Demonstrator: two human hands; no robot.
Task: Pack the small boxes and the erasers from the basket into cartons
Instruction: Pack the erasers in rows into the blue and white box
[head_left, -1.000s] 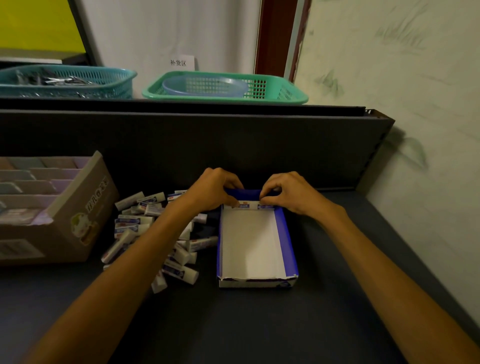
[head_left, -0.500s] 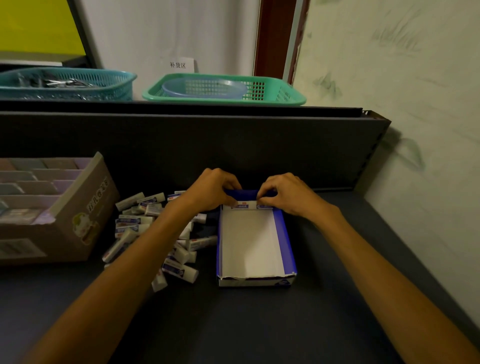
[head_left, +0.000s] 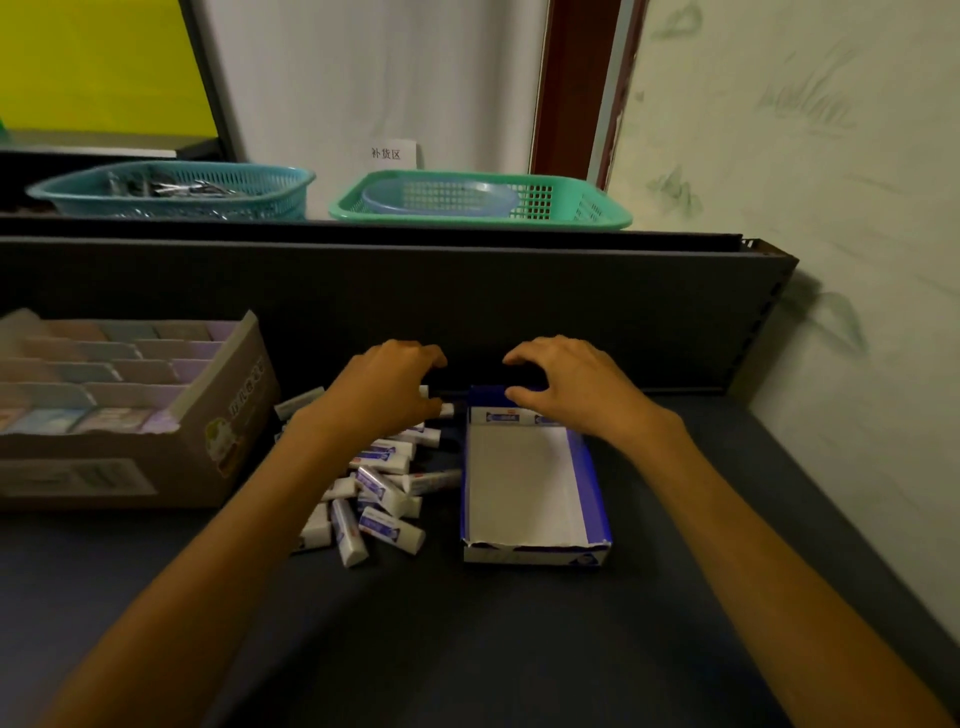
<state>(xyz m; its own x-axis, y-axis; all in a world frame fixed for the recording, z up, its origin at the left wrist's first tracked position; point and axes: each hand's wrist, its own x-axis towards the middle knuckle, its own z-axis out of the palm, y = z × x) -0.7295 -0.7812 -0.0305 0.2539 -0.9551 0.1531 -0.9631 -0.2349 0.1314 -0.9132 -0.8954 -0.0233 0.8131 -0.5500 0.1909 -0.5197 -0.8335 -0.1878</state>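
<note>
Packing has barely begun, I judge: the blue carton (head_left: 535, 493) under the right hand (head_left: 571, 384) holds one row of erasers (head_left: 501, 415) at its far end. Both hands hover apart, fingers loosely curled, gripping nothing; the loose erasers (head_left: 379, 493) lie beneath the left hand (head_left: 387, 387).

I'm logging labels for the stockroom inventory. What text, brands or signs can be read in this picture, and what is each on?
"补货区": on the small white sign against the wall, behind the green basket.
Side of the brown carton: printed characters and a round logo, too blurred to read.
Brown carton's front sticker: too blurred to read.
Eraser wrappers: blue print, too small to read.
Blue-and-white carton: front logo unreadable.
</note>
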